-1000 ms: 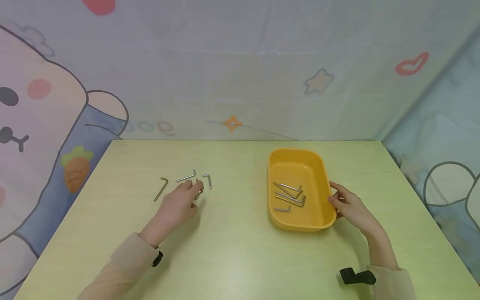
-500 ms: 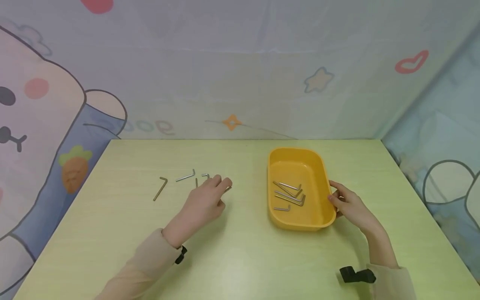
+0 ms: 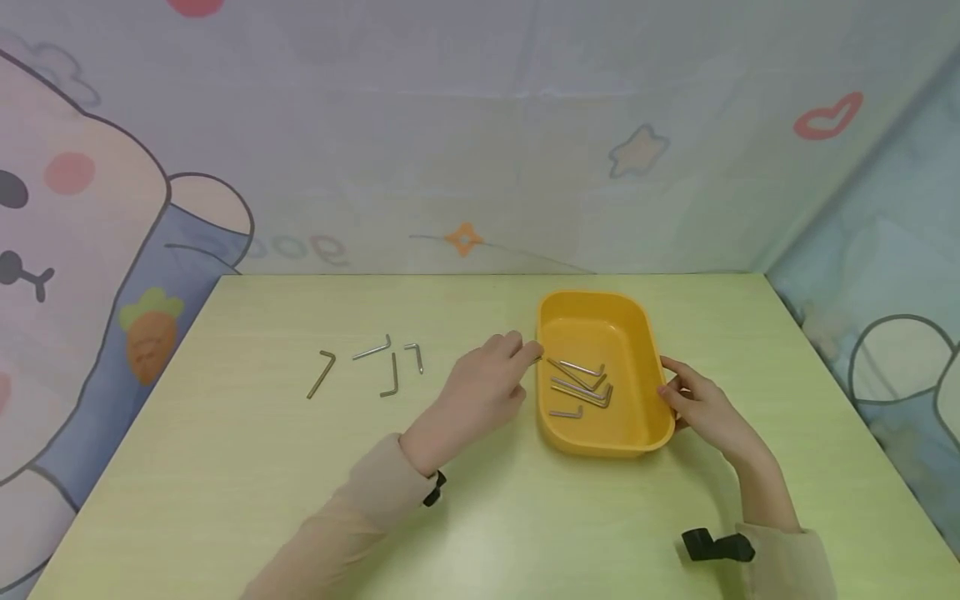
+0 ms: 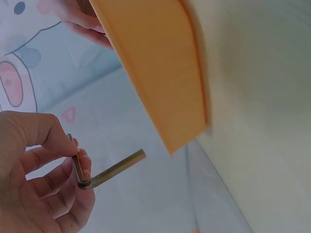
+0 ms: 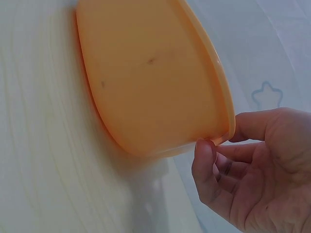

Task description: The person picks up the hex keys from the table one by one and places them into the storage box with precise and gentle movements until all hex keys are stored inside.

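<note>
My left hand (image 3: 487, 375) pinches a small L-shaped hex key (image 4: 104, 172) between thumb and fingers, right at the left rim of the orange tray (image 3: 645, 367). In the left wrist view the key's long arm points toward the tray's outer wall (image 4: 155, 73). Several hex keys (image 3: 579, 385) lie inside the tray. My right hand (image 3: 693, 404) grips the tray's right rim (image 5: 228, 126), thumb on the edge. Several more hex keys (image 3: 371, 367) lie on the table to the left.
The yellow-green table (image 3: 480, 517) ends against a cartoon-printed cloth wall (image 3: 450, 167) at the back and on both sides. A black strap (image 3: 712, 546) sits at my right wrist.
My left hand lifted a hex key from the loose group and carried it right to the tray's left rim. The right hand stayed on the tray.
</note>
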`<state>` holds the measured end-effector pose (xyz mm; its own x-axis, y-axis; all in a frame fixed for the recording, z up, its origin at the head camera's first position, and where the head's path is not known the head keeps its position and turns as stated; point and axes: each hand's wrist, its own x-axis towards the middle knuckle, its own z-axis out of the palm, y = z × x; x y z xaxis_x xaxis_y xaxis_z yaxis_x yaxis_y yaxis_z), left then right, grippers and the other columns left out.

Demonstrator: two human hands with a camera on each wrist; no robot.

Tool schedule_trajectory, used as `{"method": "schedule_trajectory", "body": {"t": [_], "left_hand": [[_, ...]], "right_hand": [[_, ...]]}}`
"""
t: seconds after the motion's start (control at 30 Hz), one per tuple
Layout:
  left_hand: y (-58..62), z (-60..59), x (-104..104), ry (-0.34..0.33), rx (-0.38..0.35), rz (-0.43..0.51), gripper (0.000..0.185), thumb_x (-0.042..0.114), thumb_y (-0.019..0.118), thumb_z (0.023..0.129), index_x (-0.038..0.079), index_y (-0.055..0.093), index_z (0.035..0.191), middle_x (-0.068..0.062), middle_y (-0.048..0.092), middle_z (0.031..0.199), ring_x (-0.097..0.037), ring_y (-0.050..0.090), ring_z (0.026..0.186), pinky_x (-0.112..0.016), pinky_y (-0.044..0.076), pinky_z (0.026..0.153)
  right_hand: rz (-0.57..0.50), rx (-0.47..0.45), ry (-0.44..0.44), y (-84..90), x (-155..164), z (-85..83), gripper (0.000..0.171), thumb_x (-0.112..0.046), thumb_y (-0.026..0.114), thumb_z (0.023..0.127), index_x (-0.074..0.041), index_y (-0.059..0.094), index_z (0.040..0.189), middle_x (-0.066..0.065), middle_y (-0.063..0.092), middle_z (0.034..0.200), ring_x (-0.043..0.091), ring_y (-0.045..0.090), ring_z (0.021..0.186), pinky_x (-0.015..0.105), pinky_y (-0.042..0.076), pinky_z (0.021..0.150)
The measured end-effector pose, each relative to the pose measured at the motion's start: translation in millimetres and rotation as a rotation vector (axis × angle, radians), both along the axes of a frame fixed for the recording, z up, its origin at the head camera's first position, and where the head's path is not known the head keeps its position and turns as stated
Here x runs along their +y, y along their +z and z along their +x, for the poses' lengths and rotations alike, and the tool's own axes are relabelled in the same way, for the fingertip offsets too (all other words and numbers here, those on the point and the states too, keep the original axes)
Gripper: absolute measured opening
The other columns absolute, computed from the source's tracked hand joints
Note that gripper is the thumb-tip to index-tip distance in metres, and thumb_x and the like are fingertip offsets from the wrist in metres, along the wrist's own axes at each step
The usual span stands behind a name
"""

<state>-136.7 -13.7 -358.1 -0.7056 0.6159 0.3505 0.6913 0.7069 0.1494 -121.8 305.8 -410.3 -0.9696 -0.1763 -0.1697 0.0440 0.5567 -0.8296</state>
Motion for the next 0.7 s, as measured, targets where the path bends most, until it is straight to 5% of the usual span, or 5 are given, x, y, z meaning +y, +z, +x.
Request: {"method": "schedule_trajectory", "body": {"t": [0.4, 0.57, 0.7], "left_hand": [[-11.4, -9.7, 53, -0.098, 0.062, -0.14, 0.045, 0.015, 0.072, 0.08, 0.017, 0.054, 0.122, 0.002, 0.055, 0.086, -0.013, 0.051, 0.075, -0.019, 0.04, 0.059], [-19.5, -9.5, 71, -0.14, 0.115, -0.195, 0.03, 0.014, 0.065, 0.085, 0.019, 0.061, 0.114, 0.004, 0.061, 0.089, -0.012, 0.058, 0.081, -0.021, 0.047, 0.064], [-25.4, -11.6, 84, -0.145, 0.057, -0.235, 0.023, 0.018, 0.059, 0.092, 0.021, 0.062, 0.114, 0.006, 0.063, 0.095, -0.011, 0.059, 0.084, -0.021, 0.048, 0.065]], "right_hand": [[-0.004, 0.002, -0.004, 0.4, 1, -1.3, 0.059, -0.024, 0.044, 0.102, 0.0, 0.021, 0.151, 0.013, 0.046, 0.099, 0.008, 0.057, 0.074, 0.027, 0.055, 0.064], [-0.006, -0.003, -0.006, -1.1, 2, -0.7, 0.059, -0.024, 0.044, 0.102, 0.0, 0.022, 0.15, 0.013, 0.045, 0.098, 0.009, 0.057, 0.073, 0.027, 0.055, 0.064], [-0.009, -0.001, -0.008, -2.1, 1, -1.2, 0.058, -0.023, 0.044, 0.102, 0.001, 0.022, 0.15, 0.013, 0.045, 0.099, 0.009, 0.056, 0.074, 0.027, 0.055, 0.064]]}}
